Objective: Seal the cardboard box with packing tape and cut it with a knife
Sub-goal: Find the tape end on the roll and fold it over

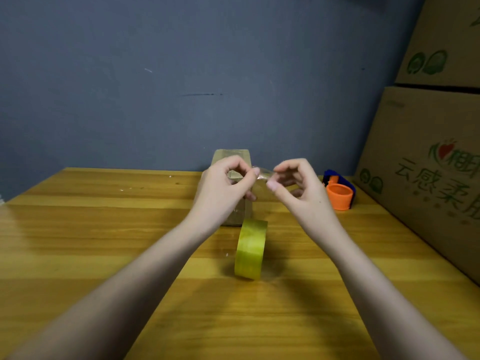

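Nearest on the wooden table point(78, 242) stands a roll of yellowish packing tape point(250, 249), upright on its edge. I take this roll as my mark for everything else.

Two bare forearms reach in from the near edge, one passing on each side of the roll. Just beyond the roll and above it, the two hands meet over the table. The left hand point(224, 187) sits up and to the left of the roll, its thumb and forefinger curled and pinched on one end of a short strip of clear tape point(262, 175). The right hand point(298, 187) sits up and to the right of the roll, thumb and forefinger pinching the other end of the same strip, the remaining fingers loosely curled. The strip runs between the two hands, crumpled and glossy; whether it still joins the roll I cannot tell.

Directly behind the roll, touching or almost touching it, is the small cardboard box point(231, 157), brown, mostly hidden by the left hand. Its top shows above the knuckles.

Farther back and to the right of the roll lies a tape dispenser point(339, 189) with an orange hub and a dark blue body. Beyond it, far right of the roll, large printed cartons point(428, 152) are stacked. A grey-blue wall point(181, 74) stands behind the table.
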A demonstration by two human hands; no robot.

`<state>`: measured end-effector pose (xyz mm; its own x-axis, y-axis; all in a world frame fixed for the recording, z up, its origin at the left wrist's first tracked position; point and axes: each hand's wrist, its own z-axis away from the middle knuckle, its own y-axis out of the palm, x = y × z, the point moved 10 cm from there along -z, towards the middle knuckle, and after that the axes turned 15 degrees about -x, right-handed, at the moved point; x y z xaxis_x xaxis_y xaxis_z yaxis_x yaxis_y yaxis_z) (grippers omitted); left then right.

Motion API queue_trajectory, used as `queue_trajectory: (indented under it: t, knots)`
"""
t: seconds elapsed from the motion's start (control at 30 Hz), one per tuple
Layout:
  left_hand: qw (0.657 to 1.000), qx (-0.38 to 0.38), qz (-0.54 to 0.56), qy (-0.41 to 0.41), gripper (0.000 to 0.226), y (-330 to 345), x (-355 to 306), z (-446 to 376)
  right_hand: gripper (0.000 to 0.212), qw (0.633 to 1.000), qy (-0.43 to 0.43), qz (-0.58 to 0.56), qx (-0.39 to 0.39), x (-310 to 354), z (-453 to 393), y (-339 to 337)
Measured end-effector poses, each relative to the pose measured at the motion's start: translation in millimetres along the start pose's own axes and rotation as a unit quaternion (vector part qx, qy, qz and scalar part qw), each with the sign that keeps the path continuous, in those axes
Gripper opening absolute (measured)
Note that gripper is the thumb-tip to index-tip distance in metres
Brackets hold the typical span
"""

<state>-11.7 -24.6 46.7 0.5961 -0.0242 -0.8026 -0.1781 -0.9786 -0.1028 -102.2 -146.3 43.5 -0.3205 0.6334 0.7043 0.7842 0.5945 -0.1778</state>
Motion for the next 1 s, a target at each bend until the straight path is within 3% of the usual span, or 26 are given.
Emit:
queue_trajectory:
  t: [0.2, 0.5, 0.7, 1.0]
  knots:
    - [1.000, -0.013, -0.019, -0.017, 0.026, -3, 3, 0, 0.025, 0.997, 0.021, -0.061, -0.050, -2, 3, -4]
    - [0.995, 0.004, -0.041, -0.093, 0.026, -1, 18, -3, 0.011, 0.997, -0.039, -0.010, -0.072, 8, 5, -7]
    - [0.987, 0.037, 0.020, -0.154, 0.022, 5, 19, 6, 0.016, 0.993, 0.021, -0.074, -0.090, -4, 6, -8]
    - [0.993, 0.002, 0.000, -0.114, 0.024, 2, 7, 1, 0.012, 0.982, 0.038, -0.149, -0.106, -6, 7, -6]
